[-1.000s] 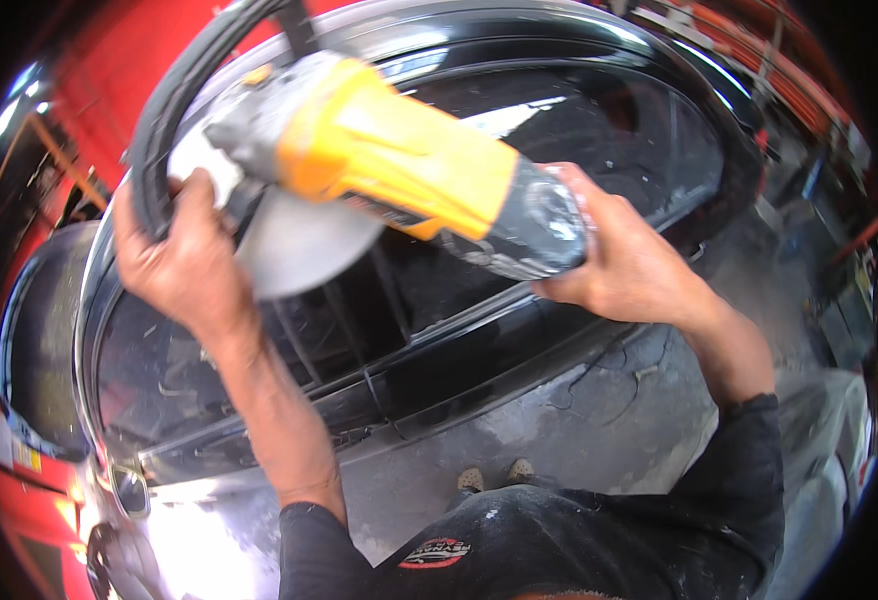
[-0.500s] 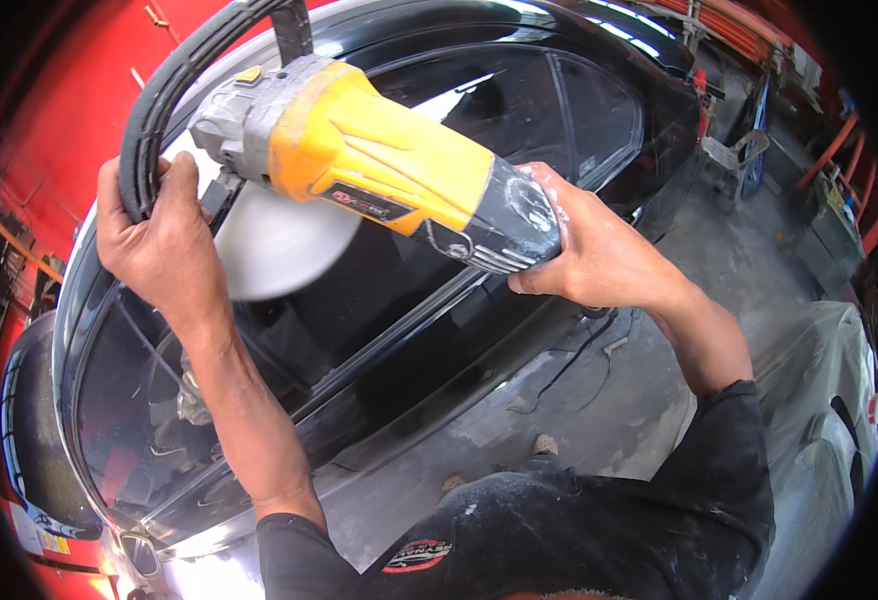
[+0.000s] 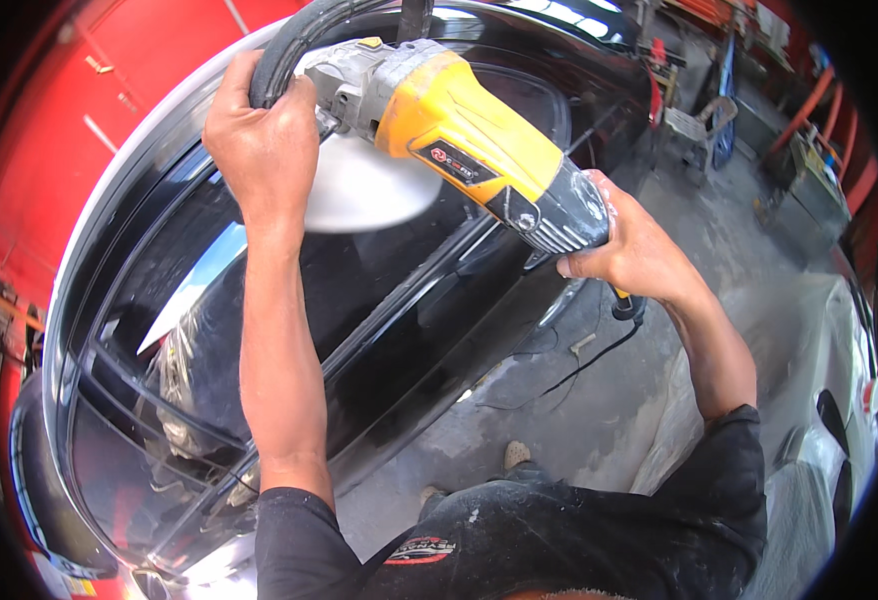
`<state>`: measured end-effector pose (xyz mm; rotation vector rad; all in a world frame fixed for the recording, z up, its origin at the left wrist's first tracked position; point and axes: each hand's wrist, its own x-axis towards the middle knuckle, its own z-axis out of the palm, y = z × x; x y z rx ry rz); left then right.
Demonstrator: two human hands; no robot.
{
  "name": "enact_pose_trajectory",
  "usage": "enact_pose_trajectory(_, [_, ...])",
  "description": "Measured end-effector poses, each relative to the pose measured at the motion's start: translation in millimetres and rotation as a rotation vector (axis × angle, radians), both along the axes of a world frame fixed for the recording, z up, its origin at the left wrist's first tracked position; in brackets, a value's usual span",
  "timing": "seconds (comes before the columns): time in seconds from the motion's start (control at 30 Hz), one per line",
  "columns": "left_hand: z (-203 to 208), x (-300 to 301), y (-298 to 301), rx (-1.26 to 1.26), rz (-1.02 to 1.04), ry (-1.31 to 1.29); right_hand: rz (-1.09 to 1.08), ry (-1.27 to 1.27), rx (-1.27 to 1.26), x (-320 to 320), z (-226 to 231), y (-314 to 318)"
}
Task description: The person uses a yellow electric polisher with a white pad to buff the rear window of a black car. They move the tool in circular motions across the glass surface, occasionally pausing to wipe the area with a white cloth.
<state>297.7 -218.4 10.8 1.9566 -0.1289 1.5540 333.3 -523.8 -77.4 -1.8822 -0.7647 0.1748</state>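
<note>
A yellow and black car polisher [image 3: 484,130] with a grey metal head is held over the side of a black car [image 3: 399,375]. My left hand [image 3: 267,150] is wrapped round its curved black hoop handle [image 3: 304,42]. At the rear, my right hand [image 3: 639,245] grips the dark end of the body, fingers partly hidden behind it. Under the head, the white pad [image 3: 369,190] looks blurred as if spinning, close to the glossy upper panels. Whether the whole pad face touches the car I cannot tell. A power cord [image 3: 599,350] trails from the tool's rear.
Grey concrete floor [image 3: 479,430] lies between me and the car. Plastic sheeting [image 3: 799,350] covers something at the right. A stand [image 3: 699,130] and a cluttered grey cabinet [image 3: 809,190] stand at the far right. Beyond the car is a red wall [image 3: 29,190].
Both hands and the polisher have moved right and slightly farther away along the car. My left forearm is now straighter. The view of the car has shifted a little left.
</note>
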Motion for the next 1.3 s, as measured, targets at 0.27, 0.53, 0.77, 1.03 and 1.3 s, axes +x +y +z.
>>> enact_pose_trajectory(0.27, [-27,82,-4,0.082,-0.154,0.091,-0.173,0.162,0.015,24,-39,3])
enact_pose_trajectory(0.53, [-47,158,-75,0.095,-0.233,0.076,-0.256,0.345,0.177,57,-79,-57])
enact_pose_trajectory(0.77, [-45,135,-75,0.09,-0.197,0.052,-0.239,0.304,0.164,48,-81,-53])
enact_pose_trajectory(1.03, [1,1,-16,-0.057,-0.032,-0.166,-0.103,0.138,0.056,11,-5,-21])
enact_pose_trajectory(1.3, [30,-199,91,-0.218,0.128,-0.127,0.204,-0.046,-0.044,-64,71,112])
